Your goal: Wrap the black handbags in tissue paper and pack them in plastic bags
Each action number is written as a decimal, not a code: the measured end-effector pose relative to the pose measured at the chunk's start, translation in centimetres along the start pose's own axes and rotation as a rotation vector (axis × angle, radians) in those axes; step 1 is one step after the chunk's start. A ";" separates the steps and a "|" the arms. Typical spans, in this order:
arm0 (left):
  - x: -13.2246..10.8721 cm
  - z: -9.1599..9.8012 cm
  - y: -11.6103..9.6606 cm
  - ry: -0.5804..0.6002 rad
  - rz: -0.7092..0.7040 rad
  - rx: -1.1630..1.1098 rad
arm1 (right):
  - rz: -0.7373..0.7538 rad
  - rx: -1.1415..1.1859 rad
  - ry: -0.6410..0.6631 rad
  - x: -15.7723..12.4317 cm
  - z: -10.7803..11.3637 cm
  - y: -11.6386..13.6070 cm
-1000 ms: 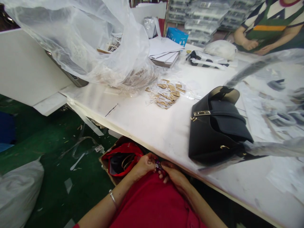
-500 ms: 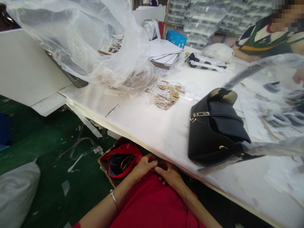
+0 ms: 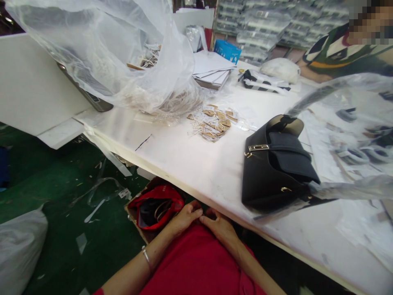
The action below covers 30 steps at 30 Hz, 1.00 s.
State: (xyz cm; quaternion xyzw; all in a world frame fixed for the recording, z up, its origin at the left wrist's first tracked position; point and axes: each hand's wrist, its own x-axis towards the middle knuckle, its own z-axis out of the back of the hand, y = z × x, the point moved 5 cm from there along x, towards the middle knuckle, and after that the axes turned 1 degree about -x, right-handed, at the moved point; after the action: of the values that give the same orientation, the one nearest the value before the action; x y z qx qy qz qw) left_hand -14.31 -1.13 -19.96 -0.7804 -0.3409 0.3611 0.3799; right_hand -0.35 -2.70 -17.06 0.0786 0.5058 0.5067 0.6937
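Left hand (image 3: 186, 216), right hand (image 3: 220, 225): sitting close, curled; whether they're holding anything, I can't tell (fingers hiding it).
Table (image 3: 184, 159): I'm wanting thumbs steady alongside.

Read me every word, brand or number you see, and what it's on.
Nothing reads clearly.
Red bag: small pale marks, too small to read.
Blue box: white marks, too blurred.
White label left of the red bag: dark marks, too small.
Brown tags: no print legible.
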 end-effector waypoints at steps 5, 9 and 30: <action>0.2 0.5 0.9 -0.045 0.046 0.083 | 0.001 -0.055 0.033 0.0 0.0 0.0; 0.7 0.4 1.3 -0.025 0.058 0.163 | 0.049 -0.166 -0.016 -0.4 -0.1 0.1; 3.8 1.0 0.6 -0.185 0.103 0.377 | -0.048 0.350 -0.227 -0.4 0.1 -2.4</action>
State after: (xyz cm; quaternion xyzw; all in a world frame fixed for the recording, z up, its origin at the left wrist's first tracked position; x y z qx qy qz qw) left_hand -13.03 1.99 -22.12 -0.6755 -0.2604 0.5077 0.4670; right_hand 1.30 -4.12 -18.26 0.2426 0.5065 0.3825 0.7337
